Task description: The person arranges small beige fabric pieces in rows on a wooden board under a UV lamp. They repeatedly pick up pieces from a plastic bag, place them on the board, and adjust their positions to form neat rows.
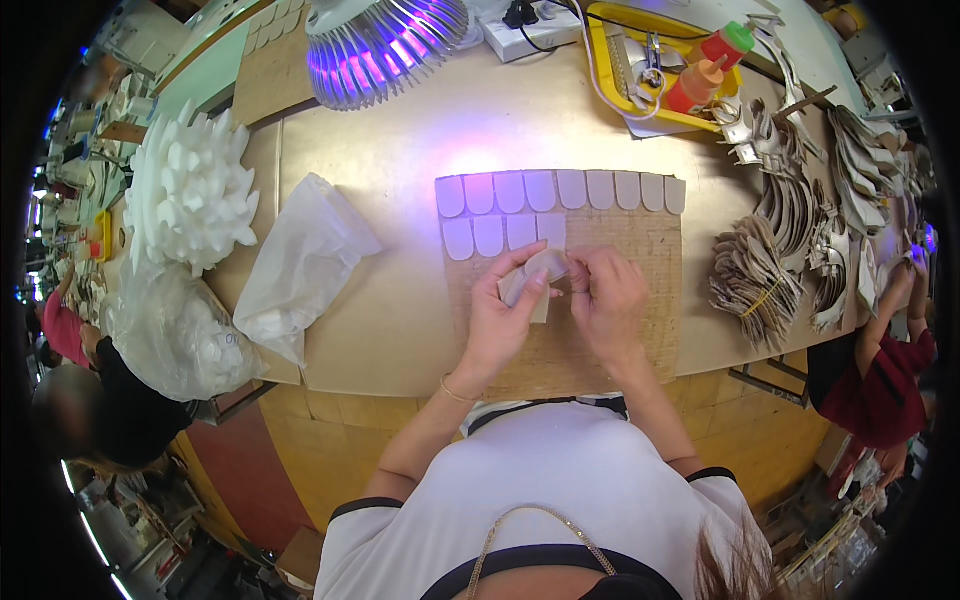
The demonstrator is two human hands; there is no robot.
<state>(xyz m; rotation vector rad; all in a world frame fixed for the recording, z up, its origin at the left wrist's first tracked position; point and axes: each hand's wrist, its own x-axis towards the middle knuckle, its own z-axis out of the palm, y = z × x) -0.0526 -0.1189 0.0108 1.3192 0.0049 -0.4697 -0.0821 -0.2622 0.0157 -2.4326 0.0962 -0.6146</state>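
One pale curved piece [549,262] is pinched in the left hand [504,318], just left of the right hand [612,305], which pinches its edge.

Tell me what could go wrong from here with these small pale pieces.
The left hand sits right by the lower row of pieces on the cardboard, so its fingers might nudge some out of line. The small piece it holds, with the right hand close at its edge, looks thin, so it might bend or slip if the grip loosens.
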